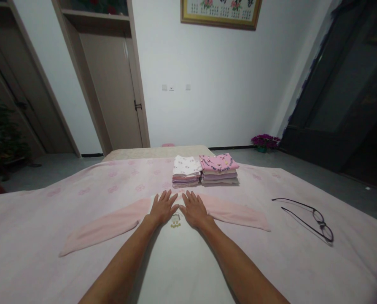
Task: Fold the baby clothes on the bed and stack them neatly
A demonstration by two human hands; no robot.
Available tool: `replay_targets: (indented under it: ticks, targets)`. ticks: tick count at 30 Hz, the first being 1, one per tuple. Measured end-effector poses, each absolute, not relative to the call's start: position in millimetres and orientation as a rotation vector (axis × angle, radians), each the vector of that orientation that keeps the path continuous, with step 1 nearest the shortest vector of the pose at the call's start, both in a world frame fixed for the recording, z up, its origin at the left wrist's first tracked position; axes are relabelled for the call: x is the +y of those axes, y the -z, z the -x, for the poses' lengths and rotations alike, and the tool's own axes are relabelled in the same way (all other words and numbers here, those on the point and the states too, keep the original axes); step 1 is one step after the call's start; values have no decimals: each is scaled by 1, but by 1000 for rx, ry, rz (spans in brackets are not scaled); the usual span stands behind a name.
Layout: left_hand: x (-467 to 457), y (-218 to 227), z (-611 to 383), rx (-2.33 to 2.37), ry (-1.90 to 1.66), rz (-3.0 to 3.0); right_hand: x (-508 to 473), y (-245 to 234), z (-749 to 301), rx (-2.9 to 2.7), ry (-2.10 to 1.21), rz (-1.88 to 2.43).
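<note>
Smoothing step — your left hand (163, 207) and right hand (193, 209) press flat, gripping nothing, on the shirt (176, 253); next, fold a sleeve (106, 228) inward.

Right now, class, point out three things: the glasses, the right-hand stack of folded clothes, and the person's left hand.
glasses (318, 218), head view, on the nearer lens.
right-hand stack of folded clothes (219, 162), head view, on the pink top garment.
left hand (163, 207), head view, on its back.
</note>
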State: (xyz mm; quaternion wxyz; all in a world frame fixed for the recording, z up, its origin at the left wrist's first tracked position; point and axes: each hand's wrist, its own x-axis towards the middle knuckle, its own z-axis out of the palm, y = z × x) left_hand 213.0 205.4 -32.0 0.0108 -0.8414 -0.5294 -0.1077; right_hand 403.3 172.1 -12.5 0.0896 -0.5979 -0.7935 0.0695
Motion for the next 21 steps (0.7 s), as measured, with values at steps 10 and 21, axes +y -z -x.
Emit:
replay_targets:
  ticks: [10,21]
  targets:
    - [152,30,-201,-1771,417,2410,170,10,-419,-2335,-189,1941]
    - [104,27,-166,-1745,334,2437,128,11,-423,-2369,-133,1849]
